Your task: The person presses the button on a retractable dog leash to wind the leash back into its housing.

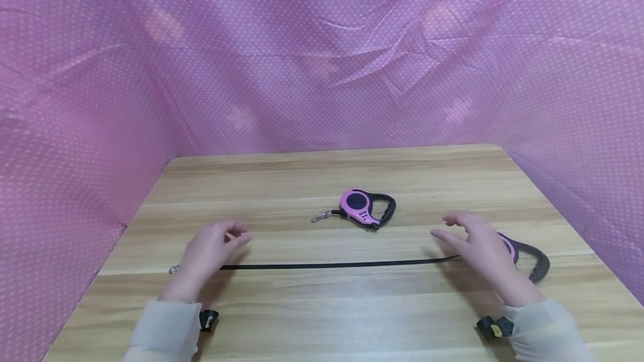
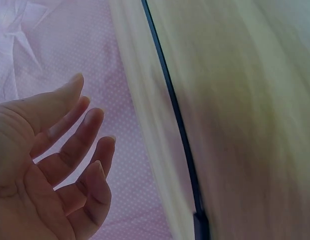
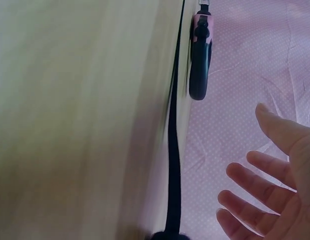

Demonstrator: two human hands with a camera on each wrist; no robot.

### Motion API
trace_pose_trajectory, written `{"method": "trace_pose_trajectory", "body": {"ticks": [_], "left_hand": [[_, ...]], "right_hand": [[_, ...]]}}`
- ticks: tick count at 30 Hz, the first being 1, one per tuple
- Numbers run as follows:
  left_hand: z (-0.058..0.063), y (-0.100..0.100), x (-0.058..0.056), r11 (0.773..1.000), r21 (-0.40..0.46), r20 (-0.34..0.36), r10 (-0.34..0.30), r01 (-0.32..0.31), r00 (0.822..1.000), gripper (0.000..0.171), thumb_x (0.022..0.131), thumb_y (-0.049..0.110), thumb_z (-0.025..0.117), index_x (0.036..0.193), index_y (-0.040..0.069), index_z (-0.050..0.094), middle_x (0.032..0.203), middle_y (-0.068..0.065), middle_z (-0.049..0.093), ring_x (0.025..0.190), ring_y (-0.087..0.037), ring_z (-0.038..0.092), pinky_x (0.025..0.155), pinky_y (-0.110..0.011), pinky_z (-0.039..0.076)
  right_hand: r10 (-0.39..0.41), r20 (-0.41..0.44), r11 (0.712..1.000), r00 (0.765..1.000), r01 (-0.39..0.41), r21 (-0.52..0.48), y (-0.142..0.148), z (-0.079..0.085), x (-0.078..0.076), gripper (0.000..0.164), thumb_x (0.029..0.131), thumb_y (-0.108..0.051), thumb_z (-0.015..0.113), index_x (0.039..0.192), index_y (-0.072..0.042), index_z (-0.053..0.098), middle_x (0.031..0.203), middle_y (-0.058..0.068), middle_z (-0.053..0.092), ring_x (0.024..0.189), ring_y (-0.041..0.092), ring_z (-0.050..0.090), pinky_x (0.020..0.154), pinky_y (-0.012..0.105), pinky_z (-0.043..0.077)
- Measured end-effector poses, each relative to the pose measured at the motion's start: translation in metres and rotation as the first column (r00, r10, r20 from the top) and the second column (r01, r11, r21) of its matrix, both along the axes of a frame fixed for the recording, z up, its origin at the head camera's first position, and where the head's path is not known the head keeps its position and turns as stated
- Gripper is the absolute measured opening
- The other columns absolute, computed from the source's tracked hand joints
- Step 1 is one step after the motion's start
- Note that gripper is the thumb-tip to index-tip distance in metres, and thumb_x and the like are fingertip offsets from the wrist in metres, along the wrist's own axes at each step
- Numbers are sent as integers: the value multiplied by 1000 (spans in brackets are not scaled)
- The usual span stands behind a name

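Two pink-and-black retractable dog leashes lie on the wooden table. One leash (image 1: 528, 256) at the right has its black strap (image 1: 327, 265) pulled out straight across the table to a metal clip (image 1: 174, 268) at the left. My left hand (image 1: 211, 247) hovers over the clip end, fingers loosely bent and holding nothing. Above the housing end hangs my right hand (image 1: 478, 244), likewise holding nothing and partly covering that housing. The second leash (image 1: 358, 208) lies farther back in the middle, its strap drawn in and its clip (image 1: 320, 217) pointing left.
The light wooden table (image 1: 302, 317) has rounded far corners. Pink dotted cloth (image 1: 322, 71) hangs behind it and along both sides. Small black devices are strapped at both wrists, below the pale sleeves (image 1: 168, 325).
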State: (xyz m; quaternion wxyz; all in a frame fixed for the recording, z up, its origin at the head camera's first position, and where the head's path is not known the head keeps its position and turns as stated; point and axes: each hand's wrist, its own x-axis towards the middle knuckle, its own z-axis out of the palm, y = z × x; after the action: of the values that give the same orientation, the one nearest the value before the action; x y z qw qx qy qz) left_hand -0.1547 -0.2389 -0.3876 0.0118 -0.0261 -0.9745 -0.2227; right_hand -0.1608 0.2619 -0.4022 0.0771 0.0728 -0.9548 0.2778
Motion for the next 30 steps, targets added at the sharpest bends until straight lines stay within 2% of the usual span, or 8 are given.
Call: {"method": "trace_pose_trajectory", "body": {"ticks": [3, 6, 10, 12, 15, 19, 26, 30], "left_hand": [[-1, -5, 3, 1000, -3, 10, 8, -8, 1000, 30, 95, 35, 66, 113, 12, 70, 109, -6, 72, 94, -23, 66, 79, -45, 53], [-2, -11, 6, 1000, -10, 20, 7, -7, 1000, 32, 95, 36, 66, 113, 11, 70, 109, -6, 72, 94, -22, 66, 79, -45, 53], [-5, -19, 8, 1000, -22, 30, 8, -7, 1000, 34, 93, 37, 68, 114, 10, 69, 107, -5, 72, 92, -21, 66, 80, -45, 53], [-6, -23, 9, 1000, -29, 30, 11, -10, 999, 35, 92, 38, 69, 114, 11, 70, 106, -4, 72, 92, -21, 67, 79, -45, 53], [-7, -28, 12, 999, -40, 29, 11, -9, 1000, 36, 92, 39, 69, 114, 11, 69, 107, -5, 72, 92, -21, 67, 78, -46, 53], [-7, -35, 15, 999, -45, 40, 0, 2, 999, 38, 89, 39, 71, 114, 11, 69, 111, -9, 72, 94, -25, 68, 80, -52, 53], [-10, -46, 18, 998, -60, 77, 3, 2, 997, 49, 85, 47, 74, 114, 8, 68, 111, -14, 71, 99, -32, 67, 84, -56, 51], [-12, -52, 18, 997, -73, 75, -4, 10, 997, 50, 83, 47, 76, 113, 7, 68, 109, -15, 71, 99, -34, 66, 84, -56, 51]], "right_hand": [[-13, -17, 1000, 1000, 13, 25, 6, -2, 4, 57, 93, -52, 63, 122, -4, 64, 123, 20, 65, 113, 40, 59, 89, 58, 49], [-24, -35, 998, 999, 26, 49, 11, -4, 8, 54, 92, -52, 64, 121, -5, 65, 119, 17, 67, 93, 30, 63, 76, 45, 52], [-25, -61, 998, 998, 28, 50, 17, -6, 10, 50, 92, -47, 68, 118, -4, 66, 113, 16, 69, 82, 21, 59, 68, 33, 46], [-25, -78, 998, 997, 29, 51, 20, -6, 12, 48, 91, -45, 69, 117, -4, 66, 109, 16, 69, 85, 22, 58, 70, 36, 46], [-23, -97, 998, 995, 28, 55, 25, -7, 16, 48, 90, -42, 71, 116, -3, 67, 107, 17, 69, 94, 32, 62, 78, 49, 50], [-26, -123, 996, 992, 36, 77, 32, -8, 22, 47, 88, -40, 74, 115, -2, 67, 105, 18, 69, 103, 41, 61, 85, 60, 47], [-24, -166, 996, 986, 37, 77, 46, -10, 28, 36, 86, -37, 76, 107, -7, 71, 104, 16, 71, 105, 43, 60, 88, 60, 44], [-36, -149, 997, 988, 46, 65, 53, -10, 32, 34, 87, -38, 76, 107, -10, 72, 107, 16, 72, 108, 43, 59, 90, 60, 42]]}}
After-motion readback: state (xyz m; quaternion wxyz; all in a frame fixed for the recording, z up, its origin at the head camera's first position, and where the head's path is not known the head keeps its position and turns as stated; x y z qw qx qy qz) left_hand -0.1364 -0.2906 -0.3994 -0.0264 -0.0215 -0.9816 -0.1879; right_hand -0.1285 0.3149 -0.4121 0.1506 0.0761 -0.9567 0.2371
